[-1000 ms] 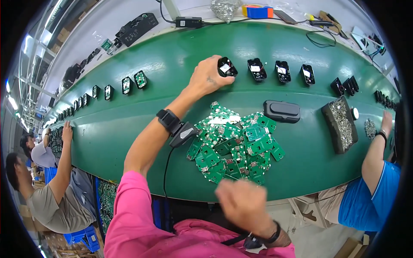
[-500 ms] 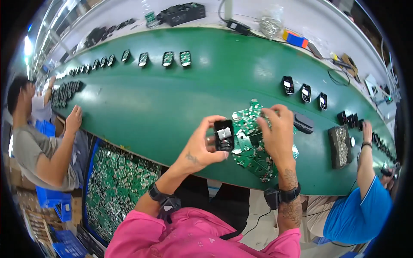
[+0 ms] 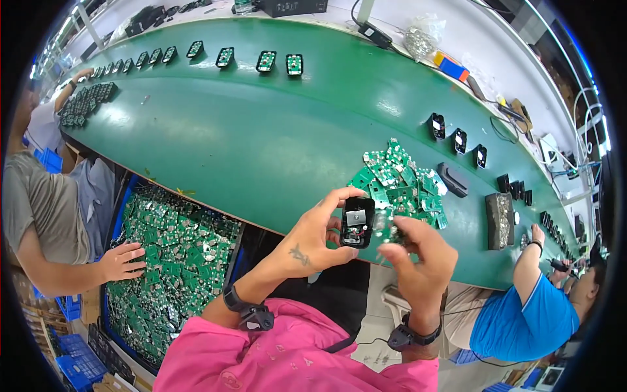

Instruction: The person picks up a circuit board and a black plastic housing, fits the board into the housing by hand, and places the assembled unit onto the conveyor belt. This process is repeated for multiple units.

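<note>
Rounded black plastic casing (image 3: 357,223) at right of left hand (image 3: 312,240), gripped between thumb and curled fingers, blurred green circuit board (image 3: 385,226) just right, narrowly pinched by right hand (image 3: 423,258)

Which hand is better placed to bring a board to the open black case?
Probably the right hand: it holds a green board, motion-blurred, just beside the black case. The left hand is occupied gripping that case, its open side toward the camera.
</note>
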{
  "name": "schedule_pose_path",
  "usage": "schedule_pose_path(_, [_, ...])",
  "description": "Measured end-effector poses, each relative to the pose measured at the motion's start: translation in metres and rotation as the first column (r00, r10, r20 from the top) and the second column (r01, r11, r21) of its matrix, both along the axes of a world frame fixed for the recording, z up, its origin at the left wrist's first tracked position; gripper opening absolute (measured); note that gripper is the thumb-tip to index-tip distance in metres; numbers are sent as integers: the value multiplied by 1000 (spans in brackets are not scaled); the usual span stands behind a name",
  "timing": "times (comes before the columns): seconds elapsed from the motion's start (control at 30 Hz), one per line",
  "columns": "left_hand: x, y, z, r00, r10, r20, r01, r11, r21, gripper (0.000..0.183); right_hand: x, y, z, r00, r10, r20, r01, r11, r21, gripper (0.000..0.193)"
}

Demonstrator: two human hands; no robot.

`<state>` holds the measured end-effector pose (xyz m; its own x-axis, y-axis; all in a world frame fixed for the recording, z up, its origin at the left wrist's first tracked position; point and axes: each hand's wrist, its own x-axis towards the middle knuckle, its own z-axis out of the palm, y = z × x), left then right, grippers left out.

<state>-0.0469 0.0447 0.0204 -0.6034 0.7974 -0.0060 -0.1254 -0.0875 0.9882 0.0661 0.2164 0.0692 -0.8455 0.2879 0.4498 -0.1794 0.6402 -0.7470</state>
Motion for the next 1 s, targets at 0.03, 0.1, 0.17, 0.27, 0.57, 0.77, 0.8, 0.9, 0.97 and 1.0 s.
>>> schedule_pose_path(0.03, [1, 0, 2, 1000, -11, 3, 11, 1000, 5, 83, -2, -2, 4, 993, 92, -80, -65, 955, 289, 41])
schedule_pose_path(0.1, [4, 0, 5, 995, -28, -100, 25, 999, -28, 81, -5, -6, 6, 988, 105, -114, -60, 937, 345, 42])
schedule_pose_path(0.17, [7, -3, 8, 983, -19, -180, 12, 999, -40, 79, -4, -9, 5, 995, 78, -63, -49, 929, 367, 44])
schedule_pose_path(0.27, [11, -6, 16, 988, -7, -155, -2, 998, -58, 79, 2, -11, 7, 996, 84, -24, -74, 953, 295, 44])
schedule_pose_path(0.57, [13, -5, 16, 994, 7, -108, -11, 999, -39, 81, 10, -8, 4, 990, 133, -47, -117, 957, 264, 46])
schedule_pose_path(0.77, [15, -3, 17, 996, -27, -91, 23, 999, -45, 82, 17, 11, 11, 998, 20, -59, -18, 1000, 24, 45])
schedule_pose_path(0.8, [15, -3, 18, 995, -31, -91, 27, 999, -41, 82, 17, 11, 10, 999, 22, -45, -21, 999, 30, 42])
schedule_pose_path(0.9, [15, -2, 15, 993, -38, -109, 34, 999, -39, 82, 15, 9, 6, 997, 83, 2, -83, 994, 73, 42])
schedule_pose_path(0.97, [15, -2, 13, 991, -41, -127, 36, 998, -42, 82, 13, 6, 6, 996, 83, 29, -85, 994, 64, 42])
schedule_pose_path(1.0, [16, -2, 14, 991, -35, -126, 30, 999, -39, 81, 13, 6, 5, 995, 90, 46, -93, 993, 67, 42])
